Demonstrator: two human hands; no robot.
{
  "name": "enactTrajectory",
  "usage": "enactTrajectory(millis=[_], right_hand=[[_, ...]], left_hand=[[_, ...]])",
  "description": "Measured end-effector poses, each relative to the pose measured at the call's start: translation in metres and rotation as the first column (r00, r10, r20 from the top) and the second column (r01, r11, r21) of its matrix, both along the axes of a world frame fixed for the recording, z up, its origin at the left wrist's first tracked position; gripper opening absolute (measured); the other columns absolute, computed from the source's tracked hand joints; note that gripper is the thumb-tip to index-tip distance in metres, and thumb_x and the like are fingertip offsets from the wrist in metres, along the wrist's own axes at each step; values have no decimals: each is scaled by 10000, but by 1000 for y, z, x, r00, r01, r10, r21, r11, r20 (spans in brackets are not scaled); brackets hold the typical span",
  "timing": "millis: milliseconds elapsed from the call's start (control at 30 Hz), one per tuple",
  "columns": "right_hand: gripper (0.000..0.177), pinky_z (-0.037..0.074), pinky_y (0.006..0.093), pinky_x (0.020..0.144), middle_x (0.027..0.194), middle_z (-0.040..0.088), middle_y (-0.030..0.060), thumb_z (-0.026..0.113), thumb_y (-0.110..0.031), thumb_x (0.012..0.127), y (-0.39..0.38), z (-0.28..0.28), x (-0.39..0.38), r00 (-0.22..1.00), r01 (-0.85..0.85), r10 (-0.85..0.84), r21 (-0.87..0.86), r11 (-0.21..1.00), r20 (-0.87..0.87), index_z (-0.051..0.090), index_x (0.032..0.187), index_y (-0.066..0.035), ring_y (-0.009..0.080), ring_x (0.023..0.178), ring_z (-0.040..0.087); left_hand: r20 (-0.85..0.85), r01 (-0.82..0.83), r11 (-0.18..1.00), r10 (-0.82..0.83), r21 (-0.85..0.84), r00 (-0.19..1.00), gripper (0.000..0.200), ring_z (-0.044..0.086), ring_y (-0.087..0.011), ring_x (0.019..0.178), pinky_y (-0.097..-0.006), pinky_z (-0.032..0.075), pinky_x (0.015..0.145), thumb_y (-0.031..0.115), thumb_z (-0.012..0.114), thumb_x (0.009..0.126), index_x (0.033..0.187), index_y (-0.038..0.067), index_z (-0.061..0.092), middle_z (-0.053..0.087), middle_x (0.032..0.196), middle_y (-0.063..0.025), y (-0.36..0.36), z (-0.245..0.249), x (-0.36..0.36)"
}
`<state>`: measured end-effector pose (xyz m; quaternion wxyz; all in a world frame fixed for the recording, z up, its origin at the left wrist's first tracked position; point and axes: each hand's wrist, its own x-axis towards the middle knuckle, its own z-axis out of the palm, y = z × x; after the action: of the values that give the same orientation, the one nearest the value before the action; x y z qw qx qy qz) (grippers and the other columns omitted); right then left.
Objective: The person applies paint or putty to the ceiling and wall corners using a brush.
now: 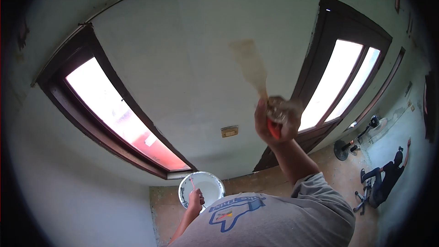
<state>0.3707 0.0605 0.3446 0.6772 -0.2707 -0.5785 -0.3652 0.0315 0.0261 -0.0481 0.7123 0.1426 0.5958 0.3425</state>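
My right hand (279, 118) is raised in front of the pale green wall (196, 64), its fingers closed around a paintbrush (250, 66). The brush has a flat, tan head pointing up and to the left, smeared by motion, and a red part shows in my palm. Down low, my left hand (195, 199) is closed on the thin pinkish handle (192, 183) of a white bucket (222, 188). The bucket hangs or stands by my front, with a pale inside and dark smudges along its rim.
A dark-framed window (114, 105) is at left and a dark door frame with glass (315, 55) at right. A switch plate (229, 131) sits low on the wall. At far right are a black fan (341, 150) and a person (388, 178) on a wheeled chair (362, 199), one arm at the wall.
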Motion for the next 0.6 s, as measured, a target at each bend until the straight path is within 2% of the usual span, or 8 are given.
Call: enactTrajectory(millis=[67,133,167,267,333,400,500,600], right_hand=[[297,432,228,433,854,552,109,710,117,784,20,41,8,998,-35,41,133,990,-44,524,992,15,82,630,587],[235,413,227,422,833,545,90,723,104,771,27,82,17,993,114,-120,174,978,20,540,869,-6,84,570,551],[235,413,227,422,833,545,90,723,104,771,39,97,21,993,112,-117,174,978,20,540,869,-6,84,570,551],[259,381,232,399,802,534,74,743,94,743,62,115,20,983,32,-97,373,927,158,522,779,-35,86,525,508],[281,346,243,377,743,513,58,733,90,728,69,98,18,994,18,-37,181,983,101,494,726,-58,91,490,480],[278,327,246,371,718,499,55,719,91,727,60,66,16,996,-7,-2,104,995,90,488,715,-62,96,468,465],[282,299,258,367,657,468,47,694,83,719,52,-6,12,996,-43,45,-35,998,73,461,677,-71,122,416,435],[316,339,289,379,621,480,58,698,80,711,34,-85,15,999,-13,23,-247,969,39,429,665,-79,165,429,477]], left_hand=[[3,2,1000,-2,-5,1000,190,224,-67,384,-271,151,375,66,495,788,677,156,370,268,552,55,-2,0,1],[7,33,999,-33,-10,999,182,223,-67,384,-273,152,375,72,501,788,690,155,372,269,550,60,-5,1,1],[7,31,999,-30,-9,1000,182,223,-67,384,-273,152,375,72,501,788,690,155,372,269,550,60,-6,0,3],[-5,52,999,-52,14,999,181,222,-69,382,-277,156,374,82,506,789,691,155,372,274,548,61,-6,-4,4],[-4,60,998,-60,8,998,193,220,-70,381,-275,151,375,91,505,795,676,159,368,280,547,60,-7,1,7],[-10,59,998,-59,11,998,200,220,-72,383,-277,151,378,96,505,797,670,162,365,280,548,59,-10,7,10],[-4,54,999,-54,-6,999,206,222,-79,386,-280,152,384,109,504,800,663,165,362,281,548,54,-7,4,5],[28,39,999,-39,-14,999,200,229,-86,391,-284,159,390,119,499,800,659,163,364,282,547,45,-10,2,-3]])
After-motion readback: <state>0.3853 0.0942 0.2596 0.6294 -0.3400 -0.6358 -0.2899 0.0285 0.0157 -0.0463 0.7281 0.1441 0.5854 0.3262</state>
